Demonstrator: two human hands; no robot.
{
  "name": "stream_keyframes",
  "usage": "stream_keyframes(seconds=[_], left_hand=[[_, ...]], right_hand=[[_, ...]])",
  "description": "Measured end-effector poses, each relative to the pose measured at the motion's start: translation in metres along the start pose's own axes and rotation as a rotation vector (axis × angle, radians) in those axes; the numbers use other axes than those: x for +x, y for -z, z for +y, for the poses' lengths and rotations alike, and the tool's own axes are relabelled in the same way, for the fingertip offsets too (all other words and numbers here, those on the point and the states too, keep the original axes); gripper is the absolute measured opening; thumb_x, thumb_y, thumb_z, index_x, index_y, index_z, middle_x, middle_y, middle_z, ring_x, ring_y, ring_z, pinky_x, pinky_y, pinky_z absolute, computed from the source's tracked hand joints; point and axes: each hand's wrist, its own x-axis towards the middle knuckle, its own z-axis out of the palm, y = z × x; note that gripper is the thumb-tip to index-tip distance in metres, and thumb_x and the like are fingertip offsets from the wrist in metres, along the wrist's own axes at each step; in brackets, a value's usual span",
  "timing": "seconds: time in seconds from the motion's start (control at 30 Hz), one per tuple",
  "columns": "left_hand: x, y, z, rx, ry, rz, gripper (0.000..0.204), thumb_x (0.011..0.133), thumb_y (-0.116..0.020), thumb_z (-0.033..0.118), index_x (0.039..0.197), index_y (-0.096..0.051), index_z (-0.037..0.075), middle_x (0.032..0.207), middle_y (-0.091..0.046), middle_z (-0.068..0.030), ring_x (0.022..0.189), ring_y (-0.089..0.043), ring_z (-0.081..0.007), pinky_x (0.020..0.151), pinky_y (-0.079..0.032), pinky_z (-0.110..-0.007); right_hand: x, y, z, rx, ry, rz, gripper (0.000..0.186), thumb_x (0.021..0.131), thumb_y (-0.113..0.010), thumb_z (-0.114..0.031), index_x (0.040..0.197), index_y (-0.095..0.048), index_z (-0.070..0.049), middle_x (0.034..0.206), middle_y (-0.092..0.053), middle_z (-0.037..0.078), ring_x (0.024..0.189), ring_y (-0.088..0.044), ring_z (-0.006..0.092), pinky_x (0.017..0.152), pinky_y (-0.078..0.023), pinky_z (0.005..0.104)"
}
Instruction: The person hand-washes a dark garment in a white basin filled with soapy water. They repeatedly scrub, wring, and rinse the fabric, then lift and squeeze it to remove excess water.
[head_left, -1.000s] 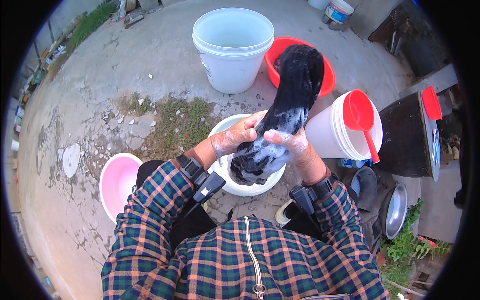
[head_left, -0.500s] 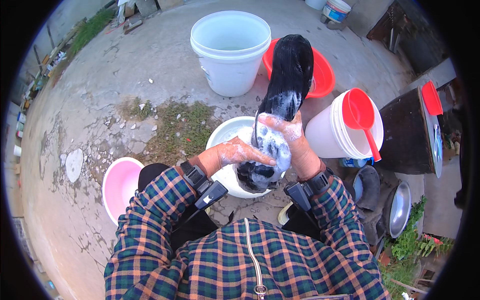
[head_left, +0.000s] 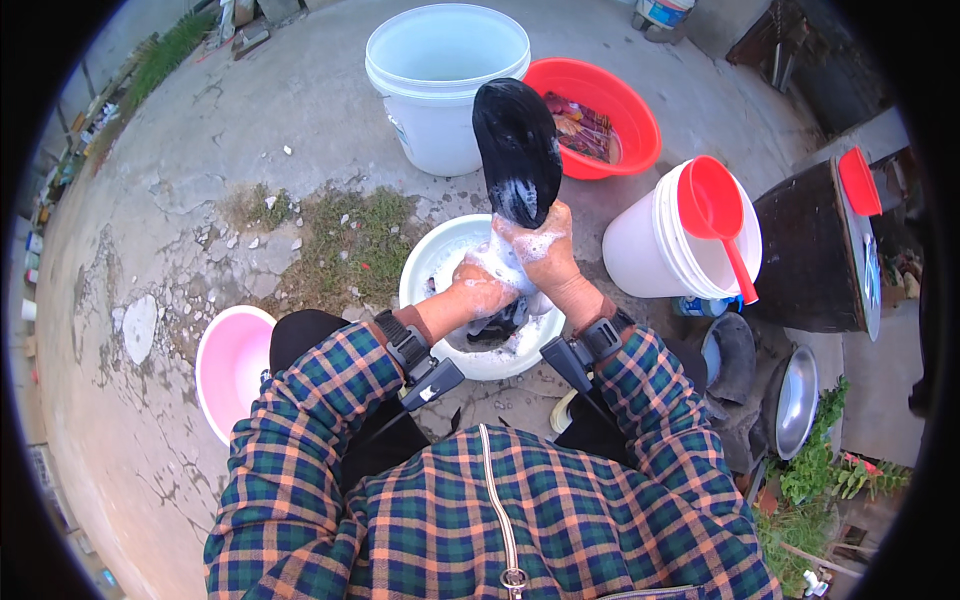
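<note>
A wet black cloth piece sticks up in a rounded, bulging shape, with white suds on its lower part. I cannot make out what kind of garment it is. My right hand is wrapped round its lower part, covered in foam. Just below and to the left, my left hand is closed on the foamy lower end, its fingers partly hidden by suds. Both hands are over a pale round basin holding soapy water. Dark cloth hangs or lies in the basin beneath my hands; the join between it and the upper part is hidden.
Beyond the basin stand a white bucket and a red basin with patterned cloth. To the right are another white bucket with a red dipper, a dark barrel and a metal bowl. A pink basin sits left.
The black cloth has shifted left and shows shorter above my hands. My hands have closed round it, where the fingers were stretched before. The view has shifted slightly, uncovering more of the red basin.
</note>
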Motion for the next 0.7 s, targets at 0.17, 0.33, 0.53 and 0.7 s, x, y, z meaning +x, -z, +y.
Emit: stream_keyframes(seconds=[0.17,0.33,0.53,0.7], left_hand=[[0.008,-0.019,-0.012,0.045,0.166,0.012,0.048,0.090,-0.056,0.042,0.128,-0.056,0.013,0.128,-0.060,-0.0119,0.121,-0.054,-0.0302,0.103,-0.041,-0.039],[0.018,-0.035,-0.019,0.038,0.338,-0.042,0.047,0.091,-0.055,0.041,0.131,-0.055,0.016,0.132,-0.058,-0.0102,0.124,-0.052,-0.0296,0.105,-0.040,-0.038],[0.020,-0.017,-0.015,-0.195,0.195,0.075,0.055,0.083,-0.067,0.038,0.128,-0.054,0.008,0.126,-0.061,-0.0147,0.119,-0.057,-0.0303,0.101,-0.044,-0.040],[0.015,0.010,0.005,-0.569,0.110,0.357,0.065,0.071,-0.081,0.030,0.126,-0.054,0.006,0.120,-0.063,-0.0151,0.115,-0.060,-0.0267,0.098,-0.047,-0.038]], right_hand=[[0.009,-0.008,0.017,-0.170,0.029,0.049,0.056,0.065,-0.080,-0.012,0.115,-0.058,-0.001,0.098,-0.070,0.022,0.096,-0.068,0.0364,0.086,-0.053,0.0408],[0.012,-0.015,0.023,-0.421,-0.048,0.082,0.052,0.066,-0.081,-0.017,0.111,-0.059,-0.002,0.098,-0.070,0.022,0.096,-0.068,0.0382,0.087,-0.053,0.0428],[0.017,-0.013,-0.003,-0.452,-0.127,0.012,0.060,0.065,-0.082,-0.018,0.116,-0.055,-0.002,0.101,-0.068,0.024,0.101,-0.066,0.0373,0.089,-0.051,0.0421],[0.018,-0.002,-0.022,-0.123,0.103,-0.061,0.071,0.070,-0.081,-0.032,0.122,-0.045,0.000,0.111,-0.060,0.023,0.107,-0.061,0.0378,0.095,-0.046,0.0417]])
